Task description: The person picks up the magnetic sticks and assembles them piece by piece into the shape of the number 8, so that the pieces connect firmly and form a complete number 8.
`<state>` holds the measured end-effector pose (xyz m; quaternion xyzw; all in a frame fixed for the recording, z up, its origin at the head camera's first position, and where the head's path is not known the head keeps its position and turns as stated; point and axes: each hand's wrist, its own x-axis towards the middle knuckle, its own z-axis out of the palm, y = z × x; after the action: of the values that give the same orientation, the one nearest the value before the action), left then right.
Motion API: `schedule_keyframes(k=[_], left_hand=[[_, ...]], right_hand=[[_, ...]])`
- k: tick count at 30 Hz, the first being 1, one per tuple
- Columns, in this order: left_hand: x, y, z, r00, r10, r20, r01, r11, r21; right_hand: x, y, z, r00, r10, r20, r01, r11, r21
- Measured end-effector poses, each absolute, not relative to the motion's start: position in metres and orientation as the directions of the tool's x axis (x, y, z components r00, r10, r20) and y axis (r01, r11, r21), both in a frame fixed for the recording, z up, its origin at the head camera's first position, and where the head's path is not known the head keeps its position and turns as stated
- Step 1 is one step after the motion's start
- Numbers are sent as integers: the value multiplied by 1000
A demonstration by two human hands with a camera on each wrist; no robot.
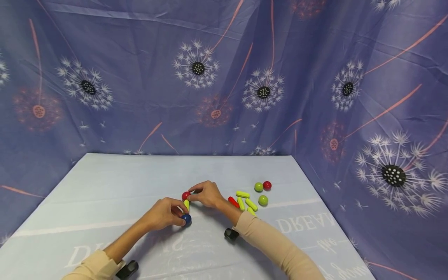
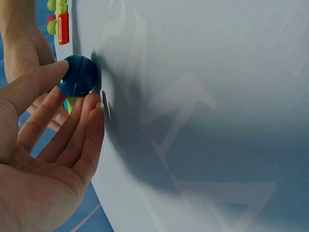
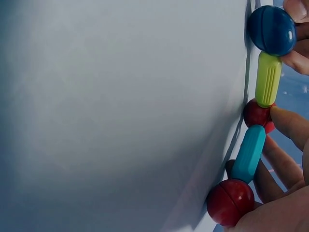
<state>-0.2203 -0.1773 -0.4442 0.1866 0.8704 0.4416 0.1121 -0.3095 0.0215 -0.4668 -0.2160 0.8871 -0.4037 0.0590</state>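
Note:
My left hand [image 1: 163, 214] pinches a glossy blue ball [image 2: 79, 76] between thumb and fingertips. A yellow-green stick [image 3: 268, 79] runs from the blue ball to a red ball [image 3: 256, 113]. From this red ball a teal stick [image 3: 248, 153] leads to another red ball [image 3: 230, 203], making a joined chain low over the table. My right hand [image 1: 207, 194] grips the chain around the middle red ball, its fingers curled beside the teal stick. In the head view that hand hides most of the teal stick and the far red ball.
Right of the hands lie several loose yellow-green sticks [image 1: 251, 204] and a red stick [image 1: 233, 202]. Beyond them are two green balls [image 1: 263, 200] and a red ball [image 1: 267, 185]. The pale table cloth [image 1: 147, 175] meets a purple floral curtain [image 1: 140, 77] behind and at the sides.

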Motion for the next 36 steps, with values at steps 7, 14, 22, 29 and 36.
schedule_keyframes(k=[7,14,22,29,36], left_hand=[[-219,-177,-444,-912,409,-33,215,545,810],[-221,-178,-445,-916,399,-51,194,550,812],[-223,-176,-444,-922,383,-63,176,559,811],[-225,-177,-447,-927,367,-73,149,542,827],[-226,-178,-449,-927,368,-67,144,517,844]], right_hand=[[-313,25,-463,-904,-418,87,-341,583,-737],[-317,44,-449,-920,-377,102,-325,594,-736],[-317,69,-438,-928,-355,109,-322,623,-712],[-312,90,-425,-932,-350,95,-315,649,-692],[-307,111,-422,-933,-350,81,-313,683,-660]])
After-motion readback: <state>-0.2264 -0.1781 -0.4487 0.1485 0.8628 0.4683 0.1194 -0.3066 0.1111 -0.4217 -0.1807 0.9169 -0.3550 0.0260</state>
